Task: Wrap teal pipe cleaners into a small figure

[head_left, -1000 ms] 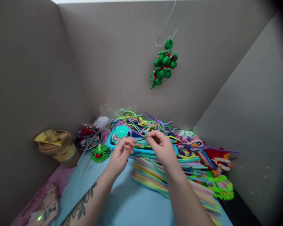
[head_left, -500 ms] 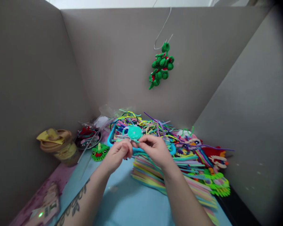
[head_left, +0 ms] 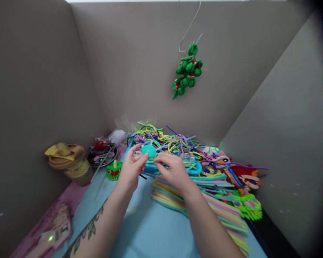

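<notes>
A round turquoise pipe-cleaner piece (head_left: 149, 151) with pale lilac bits round its edge is held up above the table. My left hand (head_left: 131, 167) grips it from the left, thumb on the near face and fingers behind. At its lower right edge, my right hand (head_left: 172, 167) is closed in a pinch; the fingertips hide most of what lies between them. Behind both hands is a blue tray (head_left: 196, 167) heaped with loose, many-coloured pipe cleaners. Below my right hand lies a bundle of straight pastel pipe cleaners (head_left: 169, 195).
On the left stand a lidded cup (head_left: 76, 165) and a round dish (head_left: 109, 159) of small pieces, near a green horned figure (head_left: 113, 170). A pink glue gun (head_left: 56, 231) with a lit green light lies in front. Finished figures (head_left: 247, 206) crowd the right. A green ornament (head_left: 187, 71) hangs above.
My left hand has turned upward and taken the turquoise piece between thumb and fingers. The piece has shifted slightly left. My right hand stays pinched beside it, and the view has tilted slightly down.
</notes>
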`<action>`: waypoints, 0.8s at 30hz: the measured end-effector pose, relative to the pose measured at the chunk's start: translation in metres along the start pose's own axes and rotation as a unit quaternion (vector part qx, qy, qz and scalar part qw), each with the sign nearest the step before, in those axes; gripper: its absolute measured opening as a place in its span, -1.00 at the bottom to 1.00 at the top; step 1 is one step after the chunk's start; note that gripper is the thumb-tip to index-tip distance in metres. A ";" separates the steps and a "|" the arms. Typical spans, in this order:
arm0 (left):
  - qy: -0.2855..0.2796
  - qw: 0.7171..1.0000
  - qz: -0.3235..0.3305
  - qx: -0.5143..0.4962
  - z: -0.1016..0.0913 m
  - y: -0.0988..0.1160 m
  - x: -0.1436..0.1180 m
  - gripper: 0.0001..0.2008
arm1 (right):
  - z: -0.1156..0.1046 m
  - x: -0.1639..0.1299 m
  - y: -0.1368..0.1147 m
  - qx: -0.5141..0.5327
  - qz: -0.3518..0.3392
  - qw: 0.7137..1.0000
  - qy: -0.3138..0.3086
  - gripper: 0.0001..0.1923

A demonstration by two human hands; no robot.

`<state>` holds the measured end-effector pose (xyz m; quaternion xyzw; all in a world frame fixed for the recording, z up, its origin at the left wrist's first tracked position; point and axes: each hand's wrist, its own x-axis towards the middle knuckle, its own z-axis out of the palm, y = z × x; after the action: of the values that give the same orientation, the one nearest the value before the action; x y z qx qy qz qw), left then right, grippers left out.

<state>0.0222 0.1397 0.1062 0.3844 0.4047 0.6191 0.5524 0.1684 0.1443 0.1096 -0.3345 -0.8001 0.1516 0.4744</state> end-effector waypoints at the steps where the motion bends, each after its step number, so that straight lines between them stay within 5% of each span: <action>1: 0.004 1.000 -0.005 -0.015 -0.001 0.000 0.000 -0.43 | 0.000 0.000 -0.001 0.011 0.009 1.000 0.020 -0.85; 7: -0.012 0.996 -0.050 -0.074 -0.003 0.003 0.000 -0.47 | -0.003 0.001 -0.002 0.043 0.090 0.989 0.106 -0.86; 14: -0.032 0.994 -0.082 -0.065 -0.002 0.005 -0.002 -0.53 | -0.002 0.001 0.001 0.040 0.095 0.989 0.105 -0.81; 24: -0.014 0.995 -0.069 -0.066 0.004 -0.003 -0.008 -0.36 | 0.000 0.001 -0.004 0.041 0.089 0.993 0.073 -0.84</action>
<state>0.0273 0.1326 0.1050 0.3269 0.3808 0.5994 0.6236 0.1666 0.1425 0.1127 -0.3949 -0.7234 0.2007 0.5296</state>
